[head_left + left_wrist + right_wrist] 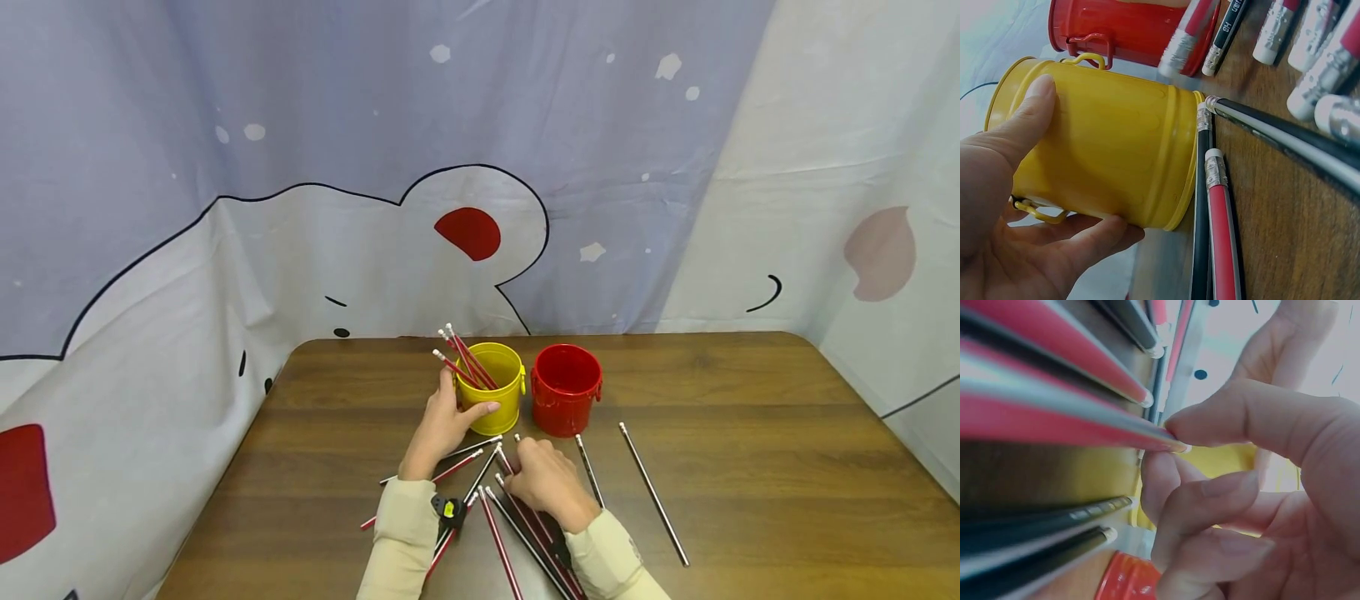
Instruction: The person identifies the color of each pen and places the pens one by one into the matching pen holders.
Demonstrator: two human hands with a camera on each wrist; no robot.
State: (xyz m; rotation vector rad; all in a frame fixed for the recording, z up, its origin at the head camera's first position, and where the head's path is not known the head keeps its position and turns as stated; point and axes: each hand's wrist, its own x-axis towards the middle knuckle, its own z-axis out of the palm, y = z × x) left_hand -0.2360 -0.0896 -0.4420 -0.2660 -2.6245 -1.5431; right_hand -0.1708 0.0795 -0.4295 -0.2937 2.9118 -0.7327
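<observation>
Several loose pencils, red and black mixed, lie on the bench (750, 450) nearest the person; a red pencil (501, 546) and a black pencil (525, 542) sit between the two sleeves (405, 533), eraser ends pointing away. Another black one lies well apart, to the right.

Right hand (550, 479): over the pile, thumb and forefinger pinching a red pencil (1066, 419) near its eraser end. Cannot tell whether that pencil is clear of the bench.

Left hand (442, 425): grasping the yellow bucket (506, 417), thumb on one side, fingers round the other. Bucket appears upright. Three red pencils (474, 362) lean in it, eraser ends up.

Red bucket (566, 404): just beside the yellow one, to its right; no pencils seen sticking out. Patterned cloth (480, 92) hangs behind.

Judgement: sorting by colour, red into yellow, early on; picking-up step in hand. Next move probably calls for lifting the pinched pencil free of its neighbours, tipping it upright and lowering it past the rim, left hand steadying.
</observation>
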